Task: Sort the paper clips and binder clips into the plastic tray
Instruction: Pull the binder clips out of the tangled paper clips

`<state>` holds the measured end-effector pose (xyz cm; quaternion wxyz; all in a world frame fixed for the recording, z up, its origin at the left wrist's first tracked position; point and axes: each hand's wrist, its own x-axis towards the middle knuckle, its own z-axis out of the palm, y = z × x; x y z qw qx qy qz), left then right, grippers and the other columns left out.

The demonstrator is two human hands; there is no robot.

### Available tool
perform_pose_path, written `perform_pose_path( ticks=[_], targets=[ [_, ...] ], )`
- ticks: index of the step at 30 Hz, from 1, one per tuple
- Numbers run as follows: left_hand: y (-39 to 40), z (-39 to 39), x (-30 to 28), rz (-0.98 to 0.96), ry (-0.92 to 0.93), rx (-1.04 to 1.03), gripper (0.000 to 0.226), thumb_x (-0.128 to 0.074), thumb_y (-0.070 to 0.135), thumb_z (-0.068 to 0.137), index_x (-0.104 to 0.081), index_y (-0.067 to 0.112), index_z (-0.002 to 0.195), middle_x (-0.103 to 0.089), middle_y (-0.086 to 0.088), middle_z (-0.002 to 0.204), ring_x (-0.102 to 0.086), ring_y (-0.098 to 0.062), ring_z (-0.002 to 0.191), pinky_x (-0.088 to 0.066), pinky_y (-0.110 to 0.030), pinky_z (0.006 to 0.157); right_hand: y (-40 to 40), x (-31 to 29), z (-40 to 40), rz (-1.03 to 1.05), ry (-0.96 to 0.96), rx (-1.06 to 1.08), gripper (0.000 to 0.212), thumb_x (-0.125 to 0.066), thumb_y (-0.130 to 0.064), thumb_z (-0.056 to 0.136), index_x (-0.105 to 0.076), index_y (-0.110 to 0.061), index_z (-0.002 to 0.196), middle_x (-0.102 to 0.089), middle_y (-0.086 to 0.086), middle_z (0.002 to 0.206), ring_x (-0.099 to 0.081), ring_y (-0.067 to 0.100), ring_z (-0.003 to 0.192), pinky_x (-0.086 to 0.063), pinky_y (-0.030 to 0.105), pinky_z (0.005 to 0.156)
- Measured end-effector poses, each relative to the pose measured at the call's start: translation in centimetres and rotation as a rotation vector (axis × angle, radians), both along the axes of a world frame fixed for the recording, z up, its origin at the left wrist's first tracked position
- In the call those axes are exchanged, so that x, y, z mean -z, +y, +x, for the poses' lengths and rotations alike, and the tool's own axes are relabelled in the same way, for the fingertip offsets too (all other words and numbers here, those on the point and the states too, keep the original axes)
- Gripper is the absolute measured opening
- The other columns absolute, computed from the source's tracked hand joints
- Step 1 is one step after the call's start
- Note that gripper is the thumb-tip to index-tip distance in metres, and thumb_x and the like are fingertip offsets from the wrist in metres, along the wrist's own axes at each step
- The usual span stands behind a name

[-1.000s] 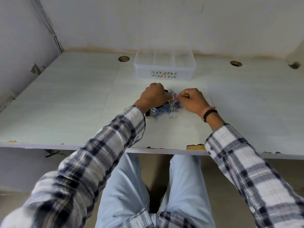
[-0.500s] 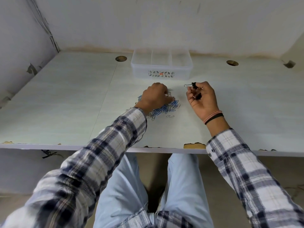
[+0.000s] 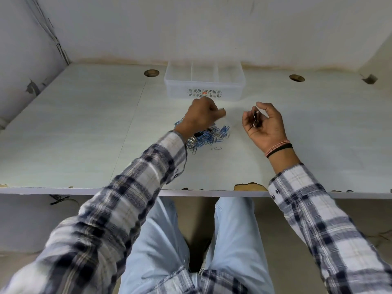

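Landmark: the tray (image 3: 204, 87), at the back of the worktop (image 3: 74, 128), three compartments, all looking bare from my angle.

Left of the tray's front, my left hand (image 3: 201, 117) is curled into a fist just above the far edge of the heap (image 3: 209, 137). It is blurred; I cannot tell whether anything is pinched in it. Risk: the sleeve (image 3: 161, 162) lies over the heap's near-left side, so any sweep could drag clips toward the worktop's front edge and onto the floor.

The heap sits in front of the tray, well short of it: mostly blue and silver paper clips tangled together, something dark buried in the middle, likely binder clips. One stray clip (image 3: 216, 148) lies just on the heap's near side. Linked clips could come up in a chain and land in the wrong compartment.

Right of the heap, in front of the tray's right corner, my right hand (image 3: 263, 126) is palm-up, fingers loosely cupped round a binder clip (image 3: 256, 119). The cradle looks slack; tipping the palm on the way to the tray could spill it short.
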<state>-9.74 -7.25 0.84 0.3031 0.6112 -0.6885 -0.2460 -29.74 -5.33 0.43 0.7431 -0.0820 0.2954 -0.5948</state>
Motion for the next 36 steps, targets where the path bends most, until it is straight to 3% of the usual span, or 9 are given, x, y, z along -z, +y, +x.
perform_pose_path(
  ticks=[5, 9, 13, 17, 22, 24, 29, 32, 36],
  targets=[
    [1.4, 3.2, -1.6, 0.282, 1.046, -0.062, 0.017, -0.047, 0.028, 0.089, -0.048, 0.012, 0.086, -0.060, -0.008, 0.080, -0.038, -0.014, 0.052, -0.025, -0.021, 0.047, -1.3, 0.3, 0.6, 0.017, 0.235, -0.135, 0.030, -0.072, -0.017, 0.085, -0.051, -0.018, 0.065, -0.049, -0.004, 0.060, -0.042, 0.008, 0.043, -0.039, 0.017, 0.038],
    [1.8, 6.0, -1.3, 0.423, 1.384, -0.134, 0.019, -0.046, 0.032, 0.083, -0.040, 0.014, 0.079, -0.056, -0.008, 0.071, -0.032, -0.018, 0.051, -0.019, -0.021, 0.045, -1.6, 0.0, 2.4, -0.032, 0.521, -0.242, 0.027, -0.077, -0.026, 0.083, -0.055, -0.020, 0.070, -0.048, -0.004, 0.060, -0.033, 0.006, 0.041, -0.030, 0.017, 0.036],
    [1.9, 7.5, -1.3, 0.457, 1.247, -0.224, 0.026, -0.057, 0.025, 0.088, -0.042, 0.018, 0.068, -0.034, 0.003, 0.054, -0.026, -0.013, 0.045, -0.016, -0.019, 0.038, -1.7, -0.2, 4.4, -0.145, 0.879, -0.231, 0.027, -0.082, -0.018, 0.079, -0.071, -0.003, 0.098, -0.050, 0.000, 0.060, -0.036, 0.008, 0.041, -0.029, 0.018, 0.036],
    [2.2, 8.4, -1.4, 0.388, 0.993, -0.237, 0.019, -0.064, 0.016, 0.091, -0.053, 0.013, 0.076, -0.051, -0.001, 0.058, -0.042, -0.014, 0.042, -0.021, -0.018, 0.036, -2.8, -0.8, 6.0, -0.294, 1.244, -0.242, 0.021, -0.080, -0.020, 0.081, -0.075, -0.006, 0.097, -0.059, 0.002, 0.063, -0.041, 0.007, 0.037, -0.032, 0.015, 0.036],
    [2.9, 9.3, -1.2, 0.325, 0.743, -0.215, 0.023, -0.080, 0.020, 0.086, -0.068, 0.001, 0.092, -0.056, -0.001, 0.057, -0.047, -0.013, 0.044, -0.025, -0.020, 0.038, -5.2, -0.9, 8.2, -0.462, 1.647, -0.294, 0.018, -0.069, -0.026, 0.091, -0.077, -0.016, 0.103, -0.070, 0.004, 0.115, -0.053, 0.006, 0.054, -0.039, 0.010, 0.037],
    [3.0, 9.6, -1.1, 0.335, 0.703, -0.215, 0.027, -0.080, 0.020, 0.086, -0.070, -0.003, 0.096, -0.054, -0.004, 0.059, -0.042, -0.013, 0.043, -0.024, -0.020, 0.039, -5.7, -0.8, 8.5, -0.498, 1.751, -0.411, 0.023, -0.068, -0.030, 0.091, -0.077, -0.014, 0.106, -0.073, 0.006, 0.115, -0.055, 0.006, 0.059, -0.042, 0.013, 0.047],
    [3.3, 10.1, -0.6, 0.290, 0.600, -0.217, 0.026, -0.083, 0.019, 0.081, -0.071, -0.002, 0.090, -0.049, -0.004, 0.058, -0.037, -0.014, 0.043, -0.025, -0.019, 0.044, -5.5, -0.5, 7.8, -0.423, 1.600, -0.426, 0.024, -0.079, -0.021, 0.081, -0.076, -0.002, 0.096, -0.059, -0.003, 0.061, -0.046, 0.006, 0.046, -0.033, 0.013, 0.036],
    [3.5, 9.4, -0.1, 0.219, 0.498, -0.168, 0.024, -0.082, 0.014, 0.079, -0.073, -0.008, 0.083, -0.049, -0.008, 0.056, -0.039, -0.015, 0.044, -0.028, -0.020, 0.044, -5.5, 0.1, 7.2, -0.369, 1.405, -0.341, 0.032, -0.082, -0.023, 0.078, -0.074, 0.001, 0.098, -0.056, 0.000, 0.060, -0.040, 0.009, 0.043, -0.031, 0.017, 0.039],
    [3.2, 8.3, 0.4, 0.194, 0.428, -0.141, 0.015, -0.078, 0.008, 0.078, -0.076, -0.006, 0.082, -0.054, -0.005, 0.052, -0.042, -0.015, 0.045, -0.032, -0.021, 0.046, -4.9, -0.2, 7.1, -0.488, 1.665, -0.434, 0.020, -0.081, -0.032, 0.079, -0.077, -0.015, 0.089, -0.061, -0.008, 0.067, -0.050, 0.004, 0.053, -0.038, 0.012, 0.040]
  ],
)
